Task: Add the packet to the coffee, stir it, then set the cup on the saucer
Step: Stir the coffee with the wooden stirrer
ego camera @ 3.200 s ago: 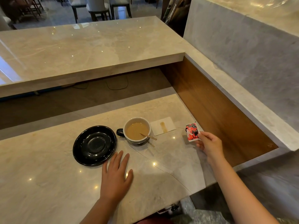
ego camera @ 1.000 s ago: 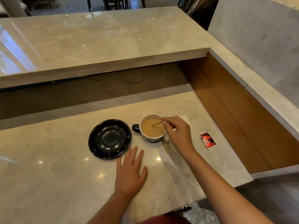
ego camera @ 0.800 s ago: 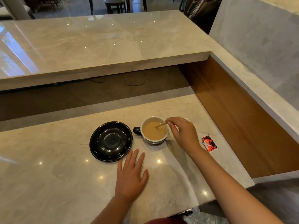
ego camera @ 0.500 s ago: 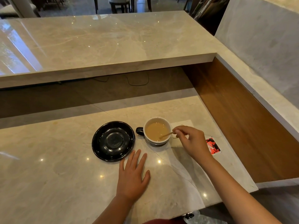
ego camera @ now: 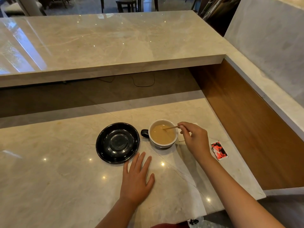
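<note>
Polished beige marble counter (ego camera: 49, 186) below a raised marble ledge (ego camera: 107, 41), a wood panel (ego camera: 246, 120) and grey wall (ego camera: 271, 38) rightward, dark chairs (ego camera: 126, 4) beyond.

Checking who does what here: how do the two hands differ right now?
The right hand pinches the wooden stirrer in the coffee cup; the left hand holds nothing. The right is curled and raised beside the cup; the left lies flat, fingers spread, on the counter near the saucer. Both are bare.
</note>
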